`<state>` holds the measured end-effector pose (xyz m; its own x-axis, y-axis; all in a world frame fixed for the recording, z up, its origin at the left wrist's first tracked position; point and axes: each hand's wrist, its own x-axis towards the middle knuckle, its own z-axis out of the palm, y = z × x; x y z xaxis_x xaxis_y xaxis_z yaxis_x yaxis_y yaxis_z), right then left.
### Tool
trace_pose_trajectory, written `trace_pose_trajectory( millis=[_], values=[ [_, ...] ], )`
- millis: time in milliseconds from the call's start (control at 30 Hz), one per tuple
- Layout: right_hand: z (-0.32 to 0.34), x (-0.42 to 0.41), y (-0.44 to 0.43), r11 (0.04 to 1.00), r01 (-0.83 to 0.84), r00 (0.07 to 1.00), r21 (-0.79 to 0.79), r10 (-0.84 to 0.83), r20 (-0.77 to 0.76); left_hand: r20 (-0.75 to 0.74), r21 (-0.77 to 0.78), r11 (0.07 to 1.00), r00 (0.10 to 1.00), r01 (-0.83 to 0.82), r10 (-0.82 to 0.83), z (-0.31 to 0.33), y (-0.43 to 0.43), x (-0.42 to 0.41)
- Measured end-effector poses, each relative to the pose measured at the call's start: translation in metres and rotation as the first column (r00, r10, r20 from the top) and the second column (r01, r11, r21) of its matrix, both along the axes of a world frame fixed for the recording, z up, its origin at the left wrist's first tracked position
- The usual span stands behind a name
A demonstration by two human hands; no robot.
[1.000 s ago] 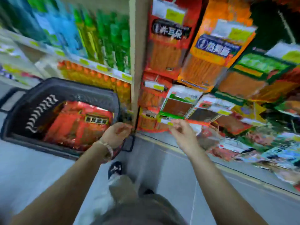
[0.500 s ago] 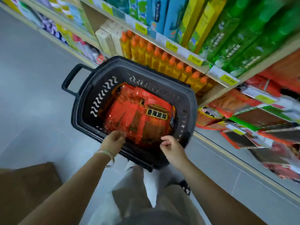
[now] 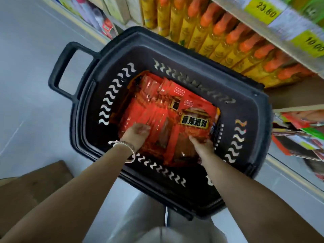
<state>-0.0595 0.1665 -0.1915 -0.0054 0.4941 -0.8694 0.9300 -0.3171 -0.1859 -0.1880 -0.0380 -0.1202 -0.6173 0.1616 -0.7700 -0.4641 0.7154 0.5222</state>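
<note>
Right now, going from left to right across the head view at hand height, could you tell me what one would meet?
Basket handle, left hand, right hand gripping the red snack packet, basket's slotted right wall, packets on the low shelf.

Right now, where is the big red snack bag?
In the head view the red snack bag lies mid-frame inside the black basket, with the left hand and right hand both on it.

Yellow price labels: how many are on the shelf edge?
2. The 23.80 label is at the top; the 10.00 label lower, at the right edge. Others may be hidden.
</note>
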Motion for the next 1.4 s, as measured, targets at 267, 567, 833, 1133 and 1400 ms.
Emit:
trace_pose_trajectory(
  millis=[267, 567, 833, 1133, 1400],
  values=[
    [0.018, 0.006, 0.005, 0.971, 0.017, 0.992, 0.239, 0.014, -0.124, -0.059, -0.034, 0.999, 0.997, 0.038, -0.040, -0.004, 0.007, 0.007],
    [0.091, -0.004, 0.006, 0.982, -0.186, 0.844, -0.024, 0.147, -0.515, 0.158, 0.157, 0.984, 0.981, 0.087, -0.112, 0.025, 0.037, -0.007],
    [0.079, -0.035, -0.001, 0.885, -0.193, 0.897, -0.424, -0.016, -0.442, 0.166, 0.097, 0.958, 0.953, -0.271, 0.253, 0.021, 0.008, -0.021],
    [-0.002, -0.057, 0.031, 0.989, 0.135, 0.984, 0.054, -0.128, -0.124, -0.028, 0.007, 0.901, 0.900, -0.435, 0.435, -0.009, -0.006, -0.015],
    [0.004, -0.035, 0.030, 0.983, 0.185, 0.956, -0.001, -0.180, -0.231, 0.145, 0.120, 0.801, 0.808, -0.587, 0.571, 0.001, 0.005, -0.018]
  ],
)
